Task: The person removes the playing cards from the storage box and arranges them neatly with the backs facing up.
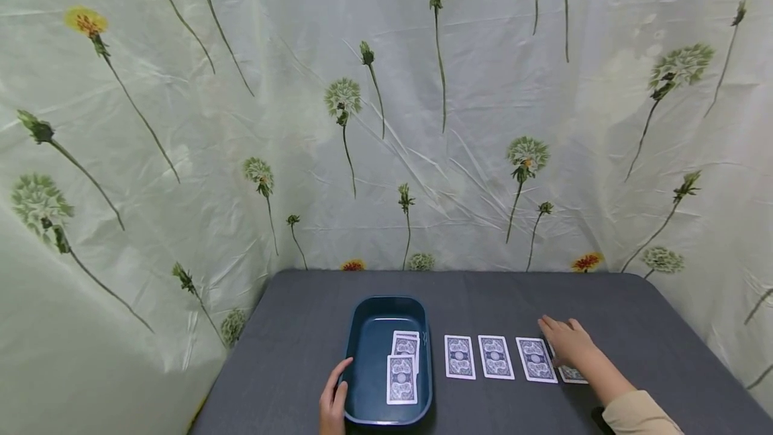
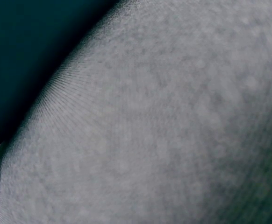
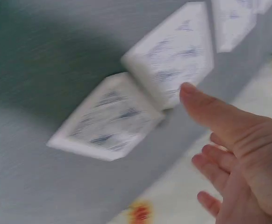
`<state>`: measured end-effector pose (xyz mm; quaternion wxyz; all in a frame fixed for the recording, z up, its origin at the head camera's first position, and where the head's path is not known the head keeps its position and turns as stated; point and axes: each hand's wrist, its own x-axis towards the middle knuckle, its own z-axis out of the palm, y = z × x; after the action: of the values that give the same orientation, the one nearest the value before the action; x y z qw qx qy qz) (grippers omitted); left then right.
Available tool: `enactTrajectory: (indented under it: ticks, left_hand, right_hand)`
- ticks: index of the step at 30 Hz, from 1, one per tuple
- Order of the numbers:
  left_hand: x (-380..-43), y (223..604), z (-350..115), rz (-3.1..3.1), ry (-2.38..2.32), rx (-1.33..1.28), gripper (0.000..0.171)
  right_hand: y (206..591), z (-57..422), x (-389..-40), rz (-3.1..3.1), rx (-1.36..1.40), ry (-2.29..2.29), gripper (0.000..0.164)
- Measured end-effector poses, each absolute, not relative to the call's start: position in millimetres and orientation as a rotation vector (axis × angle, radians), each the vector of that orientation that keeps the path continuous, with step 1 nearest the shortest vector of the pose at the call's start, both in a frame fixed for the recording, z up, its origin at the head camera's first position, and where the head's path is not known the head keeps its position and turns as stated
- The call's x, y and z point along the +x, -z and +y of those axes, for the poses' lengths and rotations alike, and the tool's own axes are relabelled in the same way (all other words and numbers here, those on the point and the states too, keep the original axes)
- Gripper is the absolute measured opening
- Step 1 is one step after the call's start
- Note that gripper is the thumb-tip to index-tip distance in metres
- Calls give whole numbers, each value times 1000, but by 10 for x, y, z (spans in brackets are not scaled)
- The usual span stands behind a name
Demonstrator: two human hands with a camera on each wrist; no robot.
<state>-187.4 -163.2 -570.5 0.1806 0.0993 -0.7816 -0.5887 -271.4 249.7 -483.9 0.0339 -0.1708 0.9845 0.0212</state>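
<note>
In the head view, my left hand (image 1: pixel 334 400) rests against the left rim of a dark blue tray (image 1: pixel 350 327), fingers loosely bent. Inside the tray, playing cards (image 1: pixel 402 380) overlap face down. My right hand (image 1: pixel 570 344) hovers at the right end of a row of face-down cards, partly hiding the last card (image 1: pixel 572 374). Left of it lie more cards (image 1: pixel 536 360). The right wrist view shows the right hand (image 3: pixel 239 154) with its thumb extended near two blurred cards (image 3: pixel 112 119). Nothing is seen between its fingers. The left wrist view shows no fingers.
Two further cards, one (image 1: pixel 460 357) near the tray and another (image 1: pixel 496 357) beside it, continue the row. A dark grey cloth (image 1: pixel 290 348) covers the table. Behind it hangs a pale curtain (image 1: pixel 386 153) printed with dandelions.
</note>
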Motion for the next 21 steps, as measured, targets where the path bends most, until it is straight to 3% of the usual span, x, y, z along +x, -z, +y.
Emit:
enactTrajectory:
  ticks: [5, 8, 21]
  left_hand:
    - [-1874, 5699, -1631, -2197, 1673, 286, 33]
    - [-1879, 5708, -1628, -2211, 1672, 312, 34]
    - [-1880, 5697, -1627, -2227, 1660, 340, 35]
  right_hand:
    - [4609, 2082, -2701, 3217, -560, -114, 55]
    - [4545, 1835, -2674, 3320, -576, -75, 56]
    - [4720, 748, -2508, 3363, -893, 275, 93]
